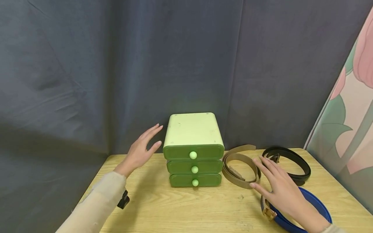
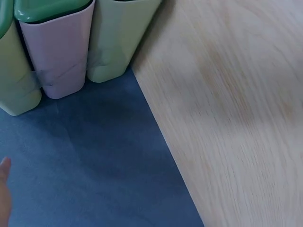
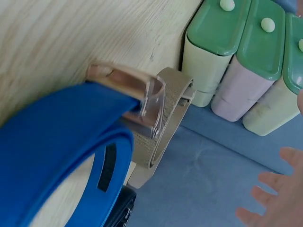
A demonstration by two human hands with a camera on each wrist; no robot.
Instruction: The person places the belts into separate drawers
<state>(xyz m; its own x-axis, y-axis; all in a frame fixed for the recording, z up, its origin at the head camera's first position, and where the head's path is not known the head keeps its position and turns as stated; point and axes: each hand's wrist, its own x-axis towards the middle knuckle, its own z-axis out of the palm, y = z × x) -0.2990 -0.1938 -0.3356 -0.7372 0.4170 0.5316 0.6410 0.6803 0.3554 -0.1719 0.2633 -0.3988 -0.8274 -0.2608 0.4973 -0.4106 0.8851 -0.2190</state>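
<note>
Drawers (image 1: 193,142) stand near the back edge of the surface (image 1: 180,210), left hand (image 1: 140,152) spread beside them; right hand (image 1: 281,189), also spread, partly hides the blue belt (image 3: 57,125) toward the right edge, its near loop cut off.

A closed green three-drawer cabinet (image 1: 192,129) stands upright; right of it lie a coiled tan belt (image 1: 233,179), black belt (image 1: 303,163) and gold-buckled blue belt (image 1: 319,204).

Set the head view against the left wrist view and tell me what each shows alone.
Only the head view: the blue belt, black belt, brown belt, right hand, knobs and flowered wall. Only the left wrist view: the middle drawer's long pink side. Both: the drawers, left hand (partly, at the wrist view's edge), table and curtain.
</note>
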